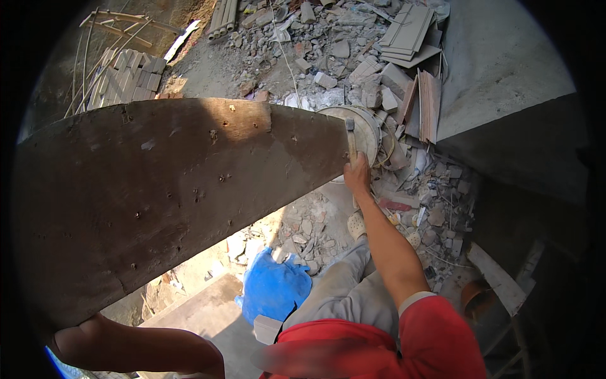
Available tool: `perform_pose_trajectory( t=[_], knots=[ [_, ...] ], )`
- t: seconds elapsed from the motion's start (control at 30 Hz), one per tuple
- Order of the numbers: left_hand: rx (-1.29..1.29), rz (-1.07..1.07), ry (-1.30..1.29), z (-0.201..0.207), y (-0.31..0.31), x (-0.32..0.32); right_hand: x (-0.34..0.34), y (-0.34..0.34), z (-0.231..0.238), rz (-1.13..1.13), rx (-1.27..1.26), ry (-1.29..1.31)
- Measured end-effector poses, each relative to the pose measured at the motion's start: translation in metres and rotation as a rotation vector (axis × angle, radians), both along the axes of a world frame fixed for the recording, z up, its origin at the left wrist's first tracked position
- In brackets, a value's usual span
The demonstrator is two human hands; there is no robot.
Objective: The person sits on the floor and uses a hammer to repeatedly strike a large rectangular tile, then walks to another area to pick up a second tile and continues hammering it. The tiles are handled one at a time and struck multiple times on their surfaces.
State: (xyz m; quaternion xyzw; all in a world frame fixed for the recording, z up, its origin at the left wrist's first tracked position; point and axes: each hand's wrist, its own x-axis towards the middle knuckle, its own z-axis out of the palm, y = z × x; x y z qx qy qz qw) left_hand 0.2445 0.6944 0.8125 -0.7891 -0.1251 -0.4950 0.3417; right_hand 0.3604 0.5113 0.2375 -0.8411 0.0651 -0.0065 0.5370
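My right hand [357, 172] is closed around the light wooden handle of a hammer [351, 138], its small grey head pointing away from me. The hammer is at the narrow right end of a long, wide wooden board [158, 183], brown and marked with nail holes. Whether hammer and board touch, I cannot tell. Behind the hammer is a pale round bucket [366, 136]. My left arm [145, 348] comes in at the lower left and bends up at the board's near edge. The board hides the left hand.
Rubble [303, 63] covers the ground beyond the board. Stacked tiles [407, 31] lean at the back right, near a concrete slab [505, 69]. Bricks [129, 76] are piled at the far left. A blue sack [274, 284] lies beside my legs; broken pieces surround my feet.
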Motion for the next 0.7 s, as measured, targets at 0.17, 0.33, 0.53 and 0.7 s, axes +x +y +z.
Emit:
perform_pose_trajectory(
  t=[0.17, 0.33, 0.53, 0.7],
  knots=[
    [-0.178, -0.023, -0.150, -0.004, -0.008, -0.005, -0.018, 0.009, 0.011, 0.036, 0.066, 0.329],
    [-0.910, -0.651, -0.686, 0.009, -0.039, 0.011, -0.053, -0.021, 0.040, 0.212, 0.346, 0.412],
    [0.014, -0.152, -0.084, 0.042, -0.031, -0.032, -0.140, -0.101, 0.077, 0.218, 0.370, 0.211],
    [0.011, 0.076, -0.020, 0.059, -0.010, -0.043, -0.229, -0.244, 0.062, 0.140, -0.032, 0.443]
  ],
)
